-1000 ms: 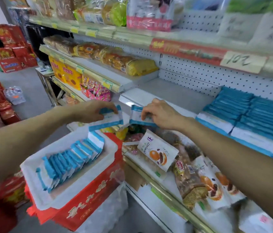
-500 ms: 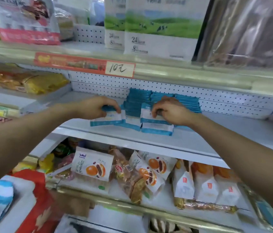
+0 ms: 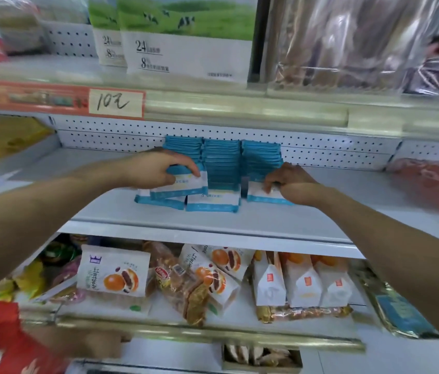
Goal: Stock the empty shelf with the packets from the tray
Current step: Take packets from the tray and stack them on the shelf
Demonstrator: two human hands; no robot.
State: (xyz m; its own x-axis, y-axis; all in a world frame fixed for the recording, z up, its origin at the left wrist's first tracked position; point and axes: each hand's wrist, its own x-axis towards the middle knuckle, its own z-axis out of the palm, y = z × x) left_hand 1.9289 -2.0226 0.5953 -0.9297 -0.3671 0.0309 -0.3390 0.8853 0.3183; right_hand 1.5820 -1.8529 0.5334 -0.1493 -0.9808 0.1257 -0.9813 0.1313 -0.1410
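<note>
Head view: left hand (image 3: pixel 156 170) grips one packet (image 3: pixel 186 184), right hand (image 3: pixel 290 182) another packet (image 3: pixel 259 195), on the shelf (image 3: pixel 213 222) holding three packet rows (image 3: pixel 222 163).

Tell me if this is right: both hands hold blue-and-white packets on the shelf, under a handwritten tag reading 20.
Not quite. The head view shows the handwritten tag reading 10, not 20. The left hand and right hand do hold blue-and-white packets on the shelf.

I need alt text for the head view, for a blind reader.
The left hand grips a blue-and-white packet and the right hand another, on a white shelf, at the front of three rows of the same packets. Snack bags lie on the shelf below.
</note>
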